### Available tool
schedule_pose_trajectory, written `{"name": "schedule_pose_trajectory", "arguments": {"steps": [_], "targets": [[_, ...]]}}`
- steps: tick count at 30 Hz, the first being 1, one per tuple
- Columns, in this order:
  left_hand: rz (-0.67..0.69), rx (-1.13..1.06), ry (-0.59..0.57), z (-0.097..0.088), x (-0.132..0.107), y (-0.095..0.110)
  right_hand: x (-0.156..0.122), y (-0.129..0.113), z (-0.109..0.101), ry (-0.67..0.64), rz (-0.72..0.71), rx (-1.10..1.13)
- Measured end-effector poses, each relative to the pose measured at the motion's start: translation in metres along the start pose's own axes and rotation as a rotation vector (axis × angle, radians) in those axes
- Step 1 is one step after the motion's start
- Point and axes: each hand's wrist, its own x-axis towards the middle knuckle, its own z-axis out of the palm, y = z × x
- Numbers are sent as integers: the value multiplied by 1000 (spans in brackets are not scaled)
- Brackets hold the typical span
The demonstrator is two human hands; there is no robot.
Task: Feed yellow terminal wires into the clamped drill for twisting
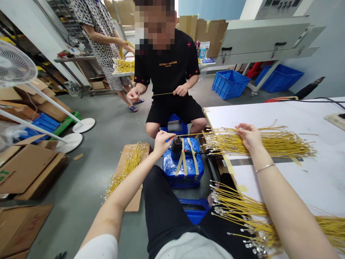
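Note:
My left hand (pixel 162 142) is closed in a pinch on one end of a thin yellow wire (pixel 192 134), just above the upright black nozzle of what looks like a heat gun (pixel 176 146). That tool is fixed to a blue plastic stool (pixel 168 165) with strips of tape. From the pinch, the wire runs right toward the table. Over a bundle of yellow wires (pixel 285 144) with metal terminals lies my right hand (pixel 249 136), its fingers apart and loosely bent. A second wire bundle (pixel 234 203) overhangs the table edge near my right forearm.
More yellow wires (pixel 129 165) lie on cardboard (pixel 134 199) on the floor at left. Opposite me sits a person (pixel 168 68) holding a wire; another person (pixel 94 39) stands behind. White table (pixel 320 172) at right, blue crates (pixel 230 84) beyond, fan (pixel 16 63) and cartons (pixel 27 169) at left.

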Motion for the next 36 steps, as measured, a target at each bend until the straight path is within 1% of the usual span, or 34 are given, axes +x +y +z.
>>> {"name": "schedule_pose_trajectory", "arguments": {"steps": [5, 11, 15, 18, 20, 22, 25, 28, 32, 34, 36], "targets": [[-4, 1, -20, 0, -1, 3, 1, 1, 0, -2, 0, 10], [-5, 23, 15, -1, -1, 8, 0, 1, -1, -4, 1, 17], [-12, 53, 5, -2, 1, 9, 1, 2, -1, -11, 0, 33], [35, 54, 17, -4, 2, 10, 3, 3, -1, -6, -7, 37], [96, 53, 30, -6, 2, 11, 3, 0, -4, -10, -12, 25], [167, 70, 18, -9, 2, 15, 5, -7, -11, -19, -26, -3], [292, 66, -51, -8, 1, 30, 7, -25, -33, -28, -63, -68], [356, -18, -130, -1, -1, 54, 8, -48, -68, -11, -132, -154], [321, -194, -276, 18, -6, 93, 4, -76, -129, 124, -189, -191], [269, -282, -333, 29, -6, 110, 2, -87, -161, 191, -183, -185], [190, -363, -378, 40, -4, 124, 2, -93, -189, 247, -174, -184]]}}
